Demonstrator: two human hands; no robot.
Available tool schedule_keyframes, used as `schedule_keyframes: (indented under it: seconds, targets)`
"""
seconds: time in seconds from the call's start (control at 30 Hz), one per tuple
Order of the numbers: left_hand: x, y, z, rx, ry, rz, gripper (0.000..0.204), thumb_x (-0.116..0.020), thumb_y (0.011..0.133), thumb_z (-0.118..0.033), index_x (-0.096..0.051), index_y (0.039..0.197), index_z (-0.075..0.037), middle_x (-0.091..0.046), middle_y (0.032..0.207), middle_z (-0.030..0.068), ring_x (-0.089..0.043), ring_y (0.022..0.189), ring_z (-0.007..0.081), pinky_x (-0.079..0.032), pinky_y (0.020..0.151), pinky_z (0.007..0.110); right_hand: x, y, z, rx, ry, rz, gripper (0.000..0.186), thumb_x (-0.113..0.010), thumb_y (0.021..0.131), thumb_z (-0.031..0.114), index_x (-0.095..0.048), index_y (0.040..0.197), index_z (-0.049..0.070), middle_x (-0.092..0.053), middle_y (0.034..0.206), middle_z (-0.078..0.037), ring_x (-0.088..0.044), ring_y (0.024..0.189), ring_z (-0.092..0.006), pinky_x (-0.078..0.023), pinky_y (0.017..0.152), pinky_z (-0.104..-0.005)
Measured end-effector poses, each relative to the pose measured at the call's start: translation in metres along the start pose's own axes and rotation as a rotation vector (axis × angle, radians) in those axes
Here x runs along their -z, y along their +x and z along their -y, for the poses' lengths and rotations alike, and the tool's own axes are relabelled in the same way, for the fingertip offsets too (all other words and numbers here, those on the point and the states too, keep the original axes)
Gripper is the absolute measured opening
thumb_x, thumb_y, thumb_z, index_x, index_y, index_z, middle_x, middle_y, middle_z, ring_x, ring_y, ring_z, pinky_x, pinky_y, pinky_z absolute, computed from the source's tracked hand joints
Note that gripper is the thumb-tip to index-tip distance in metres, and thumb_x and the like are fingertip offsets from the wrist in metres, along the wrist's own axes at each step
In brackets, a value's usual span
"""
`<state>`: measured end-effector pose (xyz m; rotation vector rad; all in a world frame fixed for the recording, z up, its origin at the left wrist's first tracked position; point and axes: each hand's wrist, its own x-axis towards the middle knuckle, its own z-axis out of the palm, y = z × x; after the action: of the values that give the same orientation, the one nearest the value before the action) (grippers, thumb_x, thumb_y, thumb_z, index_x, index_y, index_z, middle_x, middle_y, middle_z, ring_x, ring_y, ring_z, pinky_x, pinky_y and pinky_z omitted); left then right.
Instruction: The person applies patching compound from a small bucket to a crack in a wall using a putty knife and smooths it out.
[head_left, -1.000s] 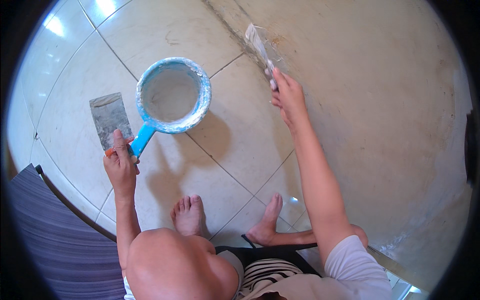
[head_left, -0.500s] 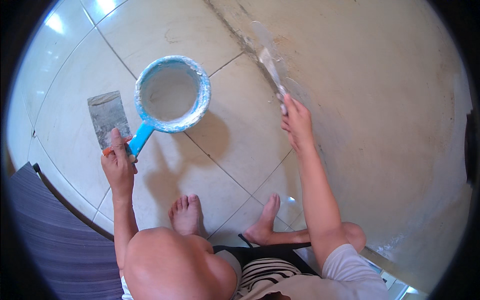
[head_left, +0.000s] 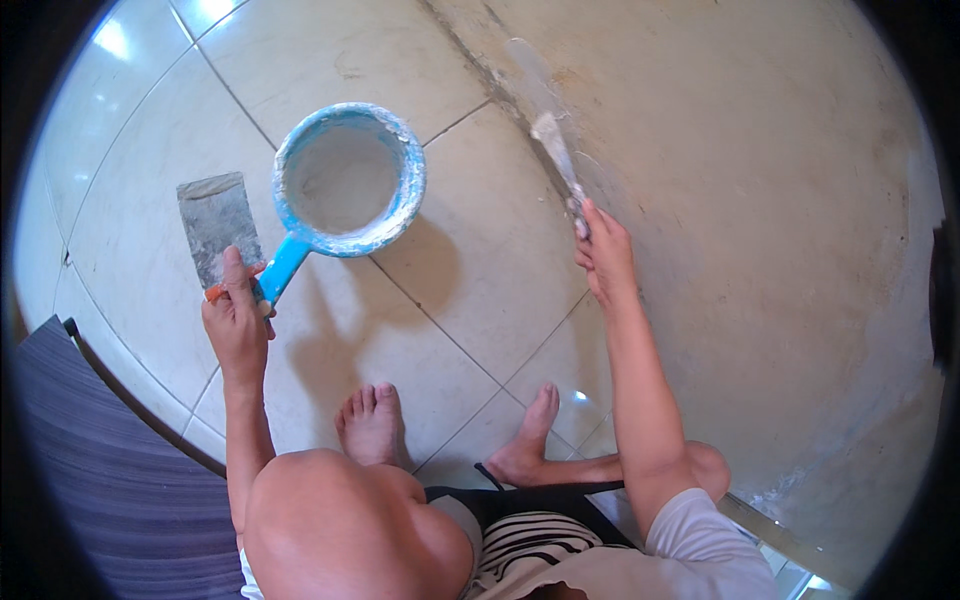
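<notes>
My left hand (head_left: 238,325) is closed round the handle of a blue dipper (head_left: 410,205), whose rim is crusted with white putty. Pale paste coats its inside. Pinched in that same hand is a wide flat scraper (head_left: 220,225) with an orange grip and a grey, smeared blade, left of the dipper. My right hand (head_left: 608,252) grips a putty knife (head_left: 558,148) by its handle. Its white-coated blade points away from me at the lower edge of the beige wall (head_left: 780,240), beside a wet grey putty patch (head_left: 537,72). Whether the blade touches the wall I cannot tell.
Cream floor tiles (head_left: 470,250) meet the wall along a dark, rough joint (head_left: 460,45). My bare feet (head_left: 370,425) rest on the tiles below the dipper. A dark ribbed panel (head_left: 120,480) with a black edge lies at the lower left.
The putty knife and my right hand have moved slightly toward me and to the right along the wall's foot. My left hand, dipper and scraper have shifted a little farther away.
</notes>
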<state>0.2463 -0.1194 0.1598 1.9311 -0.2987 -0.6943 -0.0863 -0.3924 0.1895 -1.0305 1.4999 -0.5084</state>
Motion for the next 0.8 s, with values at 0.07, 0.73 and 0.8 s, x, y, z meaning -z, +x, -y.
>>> schedule_keyframes:
  seconds: [0.07,0.73,0.8]
  targets:
    - [-0.002,0.001,0.000,-0.010,0.003,0.009,0.063,-0.045,0.102,-0.051,-0.070,0.087,0.005,-0.047,0.052,-0.0004,-0.045,0.040,0.0066,-0.033,0.033,0.022,-0.018,0.011,0.008,0.017,-0.052,0.057,0.034,-0.066,0.095,0.035,-0.065,0.097,0.001,-0.048,0.070,0.002,-0.033,0.050,-0.0036,-0.027,0.042,-0.0225]
    - [0.000,0.001,-0.003,0.081,0.066,-0.016,0.044,-0.044,0.105,-0.036,-0.065,0.087,-0.001,-0.058,0.057,0.0054,-0.055,0.046,0.0129,-0.042,0.042,0.028,0.011,0.009,-0.001,0.044,0.008,-0.077,0.032,-0.064,0.096,0.035,-0.064,0.100,0.004,-0.048,0.070,0.003,-0.033,0.049,-0.0033,-0.024,0.041,-0.0201]
    - [0.001,-0.001,-0.006,0.068,0.079,-0.026,0.044,-0.044,0.105,-0.035,-0.065,0.087,-0.001,-0.058,0.057,0.0057,-0.055,0.046,0.0128,-0.042,0.042,0.028,0.033,0.004,-0.012,0.029,-0.018,-0.134,0.031,-0.065,0.096,0.035,-0.064,0.097,0.004,-0.048,0.069,0.003,-0.034,0.049,-0.0035,-0.023,0.041,-0.0199]
